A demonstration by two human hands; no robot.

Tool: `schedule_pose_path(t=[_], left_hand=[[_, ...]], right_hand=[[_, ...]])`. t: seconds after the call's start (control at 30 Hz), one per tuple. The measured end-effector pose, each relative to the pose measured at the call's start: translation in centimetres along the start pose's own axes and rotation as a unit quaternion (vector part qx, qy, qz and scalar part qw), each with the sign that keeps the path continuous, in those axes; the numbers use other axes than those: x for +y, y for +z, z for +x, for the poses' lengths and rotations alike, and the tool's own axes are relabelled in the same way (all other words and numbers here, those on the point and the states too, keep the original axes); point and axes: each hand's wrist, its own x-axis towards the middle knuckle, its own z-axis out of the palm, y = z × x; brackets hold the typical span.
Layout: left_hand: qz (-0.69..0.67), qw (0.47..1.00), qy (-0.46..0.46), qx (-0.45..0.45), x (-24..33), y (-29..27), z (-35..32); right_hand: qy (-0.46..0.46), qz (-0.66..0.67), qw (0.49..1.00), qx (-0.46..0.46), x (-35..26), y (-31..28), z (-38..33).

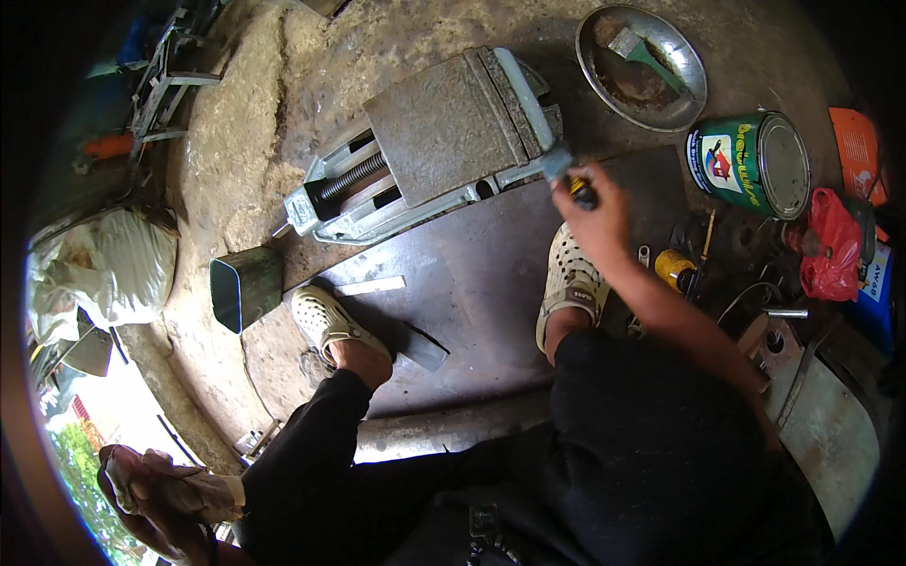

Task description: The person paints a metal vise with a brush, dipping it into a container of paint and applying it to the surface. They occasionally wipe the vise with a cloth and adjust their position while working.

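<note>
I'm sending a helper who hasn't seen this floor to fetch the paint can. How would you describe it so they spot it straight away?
Start at the big grey machine vise in the middle of the floor and look to its right, past the round metal bowl. The paint can lies on its side just below that bowl. It is the only green cylinder there, with a plain silver lid facing the red plastic bag.

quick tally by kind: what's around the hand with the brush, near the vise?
Vise: 1
Paintbrushes: 2 – one in the right hand, one in the metal bowl
Paint can: 1
Metal bowl: 1
Green box: 1
Total: 6
</note>
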Motion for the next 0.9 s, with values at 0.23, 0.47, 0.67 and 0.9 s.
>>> schedule_pose_path(t=[0.23,0.47,0.67,0.9], left_hand=[[0.021,0.999,0.041,-0.019,1.4,1.1,-0.2],[-0.010,0.999,0.016,-0.044,2.5,1.1,-1.4],[-0.026,0.998,0.013,-0.056,3.8,1.8,-2.3],[-0.032,0.995,0.027,-0.088,3.7,2.4,-2.2]], right_hand=[[-0.028,0.097,0.991,-0.089,-1.6,1.7,-2.6],[-0.028,0.072,0.997,-0.028,-0.9,-0.1,-1.6],[-0.049,0.105,0.985,-0.129,-1.6,2.2,-2.4],[-0.078,0.145,0.973,-0.162,-2.3,-1.4,-2.4]])
